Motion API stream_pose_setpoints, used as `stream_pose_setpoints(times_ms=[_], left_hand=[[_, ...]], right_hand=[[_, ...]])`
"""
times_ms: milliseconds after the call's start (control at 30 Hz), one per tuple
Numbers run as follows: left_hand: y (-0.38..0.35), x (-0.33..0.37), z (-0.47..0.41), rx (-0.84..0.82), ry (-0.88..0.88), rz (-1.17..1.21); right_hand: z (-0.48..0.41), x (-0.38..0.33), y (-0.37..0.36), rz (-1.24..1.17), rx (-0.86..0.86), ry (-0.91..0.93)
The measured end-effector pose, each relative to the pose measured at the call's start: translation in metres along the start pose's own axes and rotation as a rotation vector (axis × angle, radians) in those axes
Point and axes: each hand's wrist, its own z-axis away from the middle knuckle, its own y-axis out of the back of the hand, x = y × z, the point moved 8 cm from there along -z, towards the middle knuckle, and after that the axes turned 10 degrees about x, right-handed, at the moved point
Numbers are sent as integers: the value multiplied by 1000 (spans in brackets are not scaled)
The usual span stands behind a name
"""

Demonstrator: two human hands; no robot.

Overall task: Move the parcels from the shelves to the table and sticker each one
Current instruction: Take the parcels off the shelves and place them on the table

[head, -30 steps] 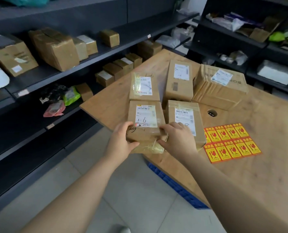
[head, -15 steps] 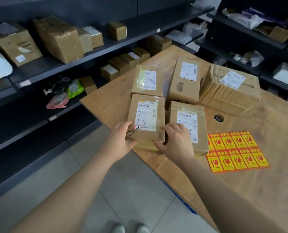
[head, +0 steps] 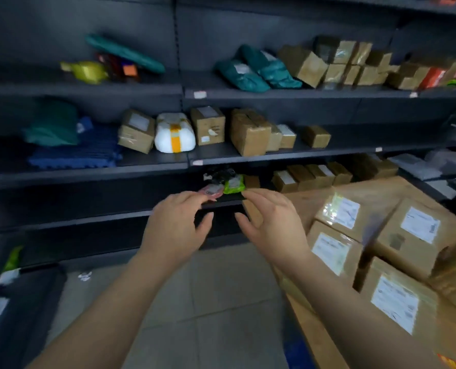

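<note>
Facing the dark shelves (head: 288,155). Holding the left hand (head: 176,225) and right hand (head: 272,227) out side by side, not touching, fingers (head: 192,197) loose and half-curled, gripping nothing. Spotting four labelled parcels (head: 333,251) lying close together on the worktop (head: 376,187) at the right. Seeing more brown parcels (head: 249,131) sitting in rows on the shelves beyond, with green bags (head: 258,70) lying on the upper level.

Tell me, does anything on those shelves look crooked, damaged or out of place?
Mildly. On the top shelf a cardboard box sits tilted beside its upright neighbours, and on the middle shelf a taped box leans beside the white parcel. Nothing looks spilled; blur hides finer damage.
</note>
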Motion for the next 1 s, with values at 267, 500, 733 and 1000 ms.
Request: stream_pose_setpoints(times_ms=[267, 500, 733, 1000], left_hand=[[166, -135, 17, 220, 262, -321], [320, -257, 55, 335, 490, -571], [435, -356, 82, 407, 682, -709], [510, -475, 71, 505, 894, -742]], right_hand=[[-75, -194, -81, -277, -126, 280], [-112, -393, -150, -521, -153, 461], [-134, -559, -204, -676, -224, 595], [-194, -683, -272, -764, -299, 666]])
